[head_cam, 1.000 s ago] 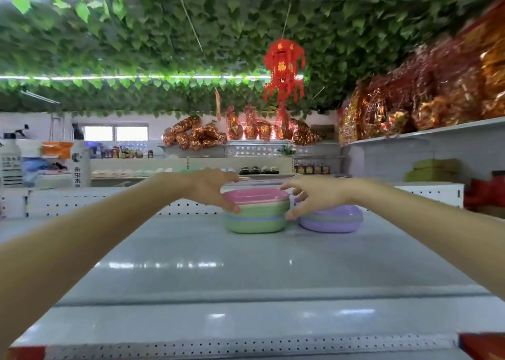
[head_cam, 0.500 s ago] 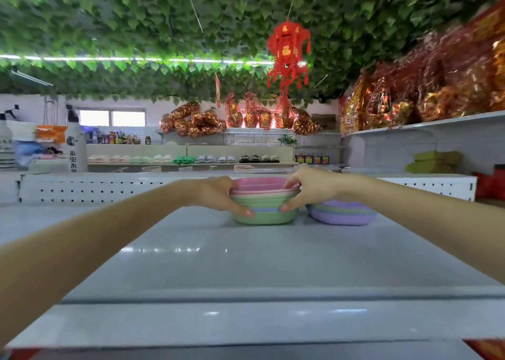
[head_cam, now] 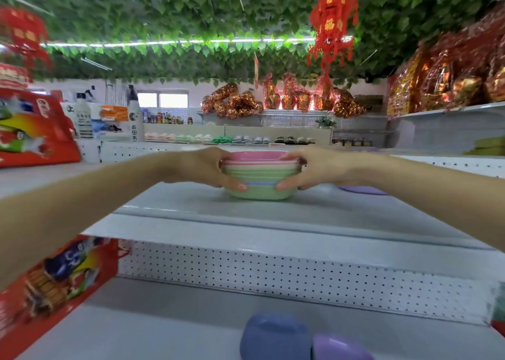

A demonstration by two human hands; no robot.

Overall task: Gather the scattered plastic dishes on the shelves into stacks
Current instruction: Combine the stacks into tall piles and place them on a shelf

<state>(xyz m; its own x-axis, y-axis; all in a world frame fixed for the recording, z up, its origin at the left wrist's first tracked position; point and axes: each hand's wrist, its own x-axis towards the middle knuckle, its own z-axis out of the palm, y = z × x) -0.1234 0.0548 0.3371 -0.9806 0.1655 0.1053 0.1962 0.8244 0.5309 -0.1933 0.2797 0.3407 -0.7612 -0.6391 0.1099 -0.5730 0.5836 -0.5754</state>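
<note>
Stack [head_cam: 261, 177] of nested plastic dishes: upright, rims up, pink on top, green below, one purple band, green at the base. Smooth, rounded-square. Sits on or just above the top shelf [head_cam: 273, 212]; contact unclear. Left hand [head_cam: 203, 168] and right hand [head_cam: 317, 169] each keep a grip on its sides. Purple dish [head_cam: 362, 189] behind the right wrist. Lower shelf [head_cam: 164, 329]: blue dish [head_cam: 274, 337] and lilac dish [head_cam: 338, 347], touching, blurred.

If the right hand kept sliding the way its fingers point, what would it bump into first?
The right hand points leftward, straight into the stack of dishes it already grips. Past that is the left hand on the opposite side.
</note>
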